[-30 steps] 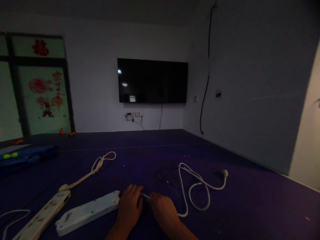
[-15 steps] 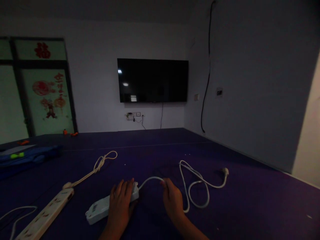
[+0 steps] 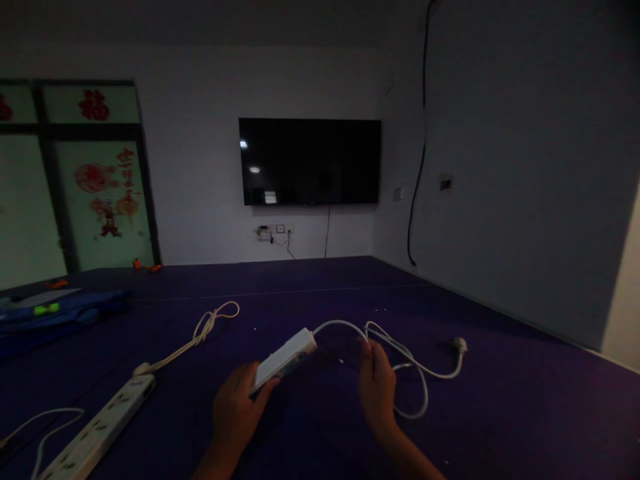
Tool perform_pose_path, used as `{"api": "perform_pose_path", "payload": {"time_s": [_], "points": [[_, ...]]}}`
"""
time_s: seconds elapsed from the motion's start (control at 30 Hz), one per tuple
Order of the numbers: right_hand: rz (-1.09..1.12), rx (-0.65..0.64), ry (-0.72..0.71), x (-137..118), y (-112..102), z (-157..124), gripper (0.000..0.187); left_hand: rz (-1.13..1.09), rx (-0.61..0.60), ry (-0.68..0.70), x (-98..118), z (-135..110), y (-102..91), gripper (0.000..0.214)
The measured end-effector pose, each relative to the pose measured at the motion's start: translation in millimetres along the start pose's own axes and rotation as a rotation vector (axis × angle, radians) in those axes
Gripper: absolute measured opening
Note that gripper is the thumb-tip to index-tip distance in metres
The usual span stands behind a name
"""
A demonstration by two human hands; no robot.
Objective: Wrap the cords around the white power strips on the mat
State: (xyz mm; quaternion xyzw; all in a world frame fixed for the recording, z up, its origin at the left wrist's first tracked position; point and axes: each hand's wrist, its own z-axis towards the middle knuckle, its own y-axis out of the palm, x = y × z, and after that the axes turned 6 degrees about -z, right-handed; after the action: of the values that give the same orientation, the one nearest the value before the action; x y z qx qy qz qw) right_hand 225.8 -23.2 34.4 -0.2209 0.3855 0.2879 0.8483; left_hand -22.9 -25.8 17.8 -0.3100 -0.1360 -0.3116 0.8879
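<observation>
My left hand point(image 3: 237, 407) is closed round the near end of a white power strip point(image 3: 285, 358), which is tilted with its far end raised toward the right. A white cord point(image 3: 340, 323) arches from that far end to my right hand point(image 3: 377, 387), whose thumb and fingers pinch it. Beyond my right hand the cord loops over the purple surface and ends in a plug point(image 3: 459, 345). Another, longer power strip point(image 3: 100, 430) lies at the lower left, apart from my hands, with its cream cord point(image 3: 203, 330) bundled in a knot.
The purple surface point(image 3: 310, 427) stretches to the wall, where a black television point(image 3: 310, 161) hangs above some sockets point(image 3: 273, 231). Blue cloth point(image 3: 95, 308) lies at the left. A black cable point(image 3: 417, 180) hangs down the right wall.
My left hand has lifted and turned the power strip, its corded end now higher and further right. My right hand has moved right and slightly up with the cord.
</observation>
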Motion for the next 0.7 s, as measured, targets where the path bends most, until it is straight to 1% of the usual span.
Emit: {"api": "perform_pose_path", "payload": {"time_s": [0.03,0.1,0.2,0.27,0.33,0.43,0.53,0.6,0.7], "points": [[0.003,-0.02,-0.007,2.0,1.0,1.1,0.052,-0.091,0.001,-0.056,5.5,-2.1,0.6,0.046],[0.006,-0.087,-0.04,5.9,4.2,0.7,0.053,-0.302,-0.035,-0.231,18.5,-6.0,1.2,0.047],[-0.038,-0.248,-0.092,9.5,10.4,-5.8,0.051,-0.593,-0.1,-0.517,35.8,-10.0,3.0,0.056],[-0.121,-0.383,-0.11,9.6,13.7,-12.1,0.049,-0.686,-0.124,-0.655,41.9,-11.4,5.8,0.062],[-0.23,-0.532,-0.13,7.9,15.5,-17.4,0.046,-0.729,-0.156,-0.742,43.3,-12.3,9.4,0.065],[-0.378,-0.726,-0.195,3.1,15.1,-21.7,0.038,-0.761,-0.198,-0.805,40.2,-13.3,14.1,0.066],[-0.46,-0.853,-0.294,-2.7,12.8,-23.1,0.031,-0.76,-0.189,-0.807,37.0,-13.7,16.0,0.065],[-0.498,-0.889,-0.357,-6.1,11.4,-24.3,0.028,-0.771,-0.178,-0.787,36.3,-13.6,15.9,0.063],[-0.551,-0.904,-0.425,-9.7,10.6,-27.1,0.022,-0.799,-0.191,-0.78,37.6,-13.6,14.7,0.061]]}}
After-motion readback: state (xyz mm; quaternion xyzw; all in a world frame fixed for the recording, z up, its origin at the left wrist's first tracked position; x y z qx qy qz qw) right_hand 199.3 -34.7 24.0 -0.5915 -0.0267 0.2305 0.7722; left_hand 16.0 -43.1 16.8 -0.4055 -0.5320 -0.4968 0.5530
